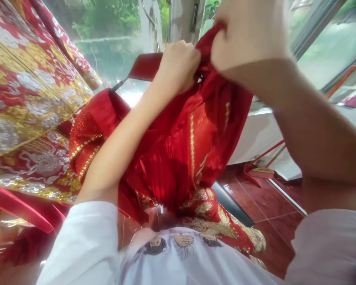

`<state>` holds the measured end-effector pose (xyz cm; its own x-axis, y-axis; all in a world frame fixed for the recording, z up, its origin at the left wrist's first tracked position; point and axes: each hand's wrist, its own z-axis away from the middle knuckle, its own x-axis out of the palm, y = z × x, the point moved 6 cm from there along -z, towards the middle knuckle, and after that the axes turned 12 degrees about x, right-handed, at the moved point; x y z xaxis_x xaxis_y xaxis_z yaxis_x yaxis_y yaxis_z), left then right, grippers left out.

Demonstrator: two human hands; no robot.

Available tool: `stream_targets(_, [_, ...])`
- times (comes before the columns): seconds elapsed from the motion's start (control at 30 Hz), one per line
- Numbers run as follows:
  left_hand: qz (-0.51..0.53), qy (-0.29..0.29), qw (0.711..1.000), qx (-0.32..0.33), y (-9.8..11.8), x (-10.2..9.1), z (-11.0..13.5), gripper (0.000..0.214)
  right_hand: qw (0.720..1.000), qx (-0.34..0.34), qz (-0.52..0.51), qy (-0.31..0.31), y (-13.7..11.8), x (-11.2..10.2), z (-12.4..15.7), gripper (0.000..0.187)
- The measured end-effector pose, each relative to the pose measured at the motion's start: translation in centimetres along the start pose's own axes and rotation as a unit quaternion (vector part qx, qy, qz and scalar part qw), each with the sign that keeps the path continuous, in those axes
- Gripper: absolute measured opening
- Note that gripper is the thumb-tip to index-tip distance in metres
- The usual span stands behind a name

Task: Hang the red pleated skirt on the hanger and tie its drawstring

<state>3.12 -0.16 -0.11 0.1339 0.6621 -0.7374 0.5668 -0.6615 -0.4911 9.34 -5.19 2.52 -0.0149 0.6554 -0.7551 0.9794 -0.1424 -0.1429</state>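
Observation:
A red pleated skirt (166,166) with orange panels and gold beaded trim hangs in front of me, bunched at its top. My left hand (179,65) is closed in a fist around the waistband side. Higher and to the right, my right hand (249,35) pinches a raised corner of the red cloth. A dark red flat band (145,66) sticks out left behind my left wrist, with a thin dark strip at its end. What lies inside my fists is hidden.
Red and gold embroidered garments (32,91) hang close on the left. Another embroidered piece (225,221) lies low in front. Windows (112,51) stand behind. On the right, a broom-like red tool (261,170) rests on the red tiled floor (255,198).

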Motion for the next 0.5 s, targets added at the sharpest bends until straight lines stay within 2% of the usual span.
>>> stream_targets(0.03, [0.014, 0.0, 1.0, -0.014, -0.2, -0.1, -0.1, 0.035, 0.999, 0.005, 0.052, -0.005, -0.6, 0.8, 1.6, 0.038])
stream_targets(0.1, [0.04, 0.002, 0.999, -0.032, -0.7, -0.3, -0.1, 0.048, 0.996, -0.03, 0.085, -0.027, -1.4, 2.9, 4.5, 0.036])
stream_targets(0.2, [0.047, -0.002, 0.999, 0.006, -0.7, -0.3, -0.2, 0.056, 0.995, -0.064, 0.012, -0.07, -0.3, 5.9, 7.1, 0.029])
stream_targets(0.23, [0.041, 0.002, 0.999, 0.024, -0.5, -0.2, -0.1, 0.052, 0.994, -0.066, -0.045, -0.068, 0.8, 6.5, 7.3, 0.029])
stream_targets(0.3, [0.032, 0.012, 0.999, 0.036, -0.5, -0.1, 0.0, 0.046, 0.983, -0.043, -0.18, -0.008, 3.9, 6.8, 6.8, 0.031])
stream_targets(0.37, [0.03, 0.018, 0.999, 0.032, -0.6, 0.0, 0.0, 0.047, 0.955, 0.035, -0.28, 0.092, 8.2, 7.3, 5.8, 0.032])
stream_targets(0.4, [0.031, 0.017, 0.999, 0.03, -0.5, 0.1, 0.1, 0.047, 0.941, 0.078, -0.306, 0.121, 10.2, 8.0, 5.3, 0.03])
stream_targets(0.43, [0.029, 0.016, 0.999, 0.03, -0.5, 0.1, 0.1, 0.047, 0.931, 0.112, -0.328, 0.114, 11.8, 9.2, 4.8, 0.028])
stream_targets(0.5, [0.026, 0.006, 0.999, 0.029, -0.5, 0.1, 0.1, 0.047, 0.909, 0.162, -0.384, 0.012, 13.6, 12.6, 4.1, 0.029])
